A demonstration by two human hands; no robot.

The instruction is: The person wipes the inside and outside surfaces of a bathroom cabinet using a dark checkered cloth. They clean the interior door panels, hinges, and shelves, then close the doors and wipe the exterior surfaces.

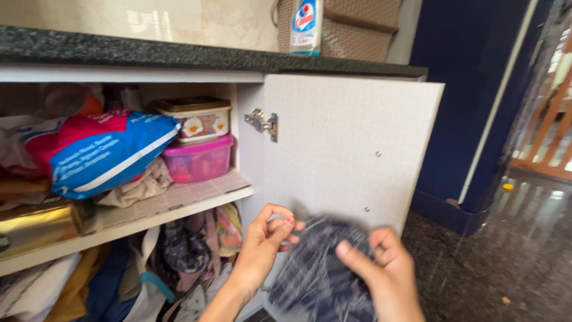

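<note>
Hands at an open cupboard: seen from the head camera, the left hand (pixel 262 241) and the right hand (pixel 384 271) both grip a dark striped cloth (pixel 319 268), blurred in the frame, low in front of the open cupboard door (pixel 345 149). The left fingers pinch the cloth's upper edge; the right fingers are closed over its right side. On the paper-lined shelf (pixel 196 197) a cream lidded box (pixel 193 119) sits stacked on a pink box (pixel 199 160), beside a blue and pink bag (pixel 101 152). Clothes and bags (pixel 173 256) crowd the space below. A blue bottle (pixel 305 27) stands on the dark counter (pixel 179 56) above.
</note>
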